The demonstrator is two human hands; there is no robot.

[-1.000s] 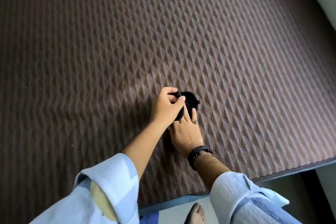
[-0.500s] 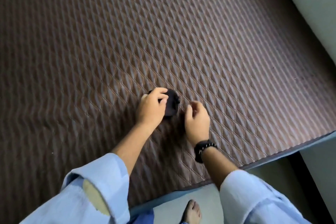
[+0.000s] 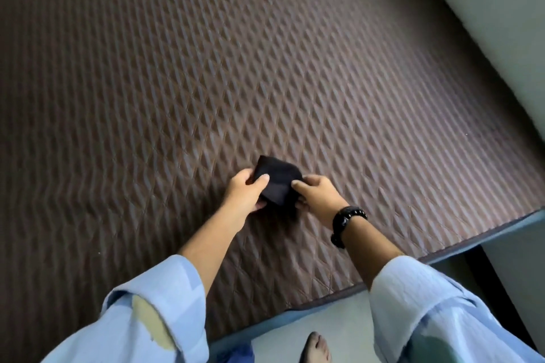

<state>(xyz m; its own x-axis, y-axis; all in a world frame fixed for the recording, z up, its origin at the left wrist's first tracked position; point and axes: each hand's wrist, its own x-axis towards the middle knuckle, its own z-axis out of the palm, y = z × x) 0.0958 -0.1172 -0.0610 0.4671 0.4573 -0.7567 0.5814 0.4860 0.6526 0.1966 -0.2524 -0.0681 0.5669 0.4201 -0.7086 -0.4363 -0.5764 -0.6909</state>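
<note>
1. Surface: a brown quilted cover [image 3: 206, 68] with a stitched diamond pattern fills most of the view. It lies flat and runs from the left border to a straight near edge at the lower right.
2. Edge: one narrow blue-grey band [image 3: 501, 224] runs along the near edge of the cover.
3. Room: a pale wall [image 3: 486, 9] closes the upper right corner, just beside the far side of the cover. A pale floor [image 3: 339, 321] shows below the band at the bottom of the view.
4. Work piece: one small black cloth [image 3: 277, 183], folded to a compact flat shape, sits over the near middle of the cover, between the two hands. Whether its underside touches the cover cannot be told.
5. Left hand [image 3: 246, 194]: the thumb lies on top of the cloth's left edge and the fingers curl beneath it, so the hand pinches the cloth.
6. Right hand [image 3: 318, 196]: the thumb presses the cloth's right edge from above and the fingers curl under, so the hand also grips the cloth.
7. Count of worn items: one black beaded bracelet [image 3: 348, 219], on the right wrist, and two light blue sleeves, the left sleeve [image 3: 141, 318] and the right sleeve [image 3: 436, 312], both pushed up the forearms.
8. Count of feet: one bare foot [image 3: 315, 348] stands on the floor at the bottom border, well apart from the cloth.
</note>
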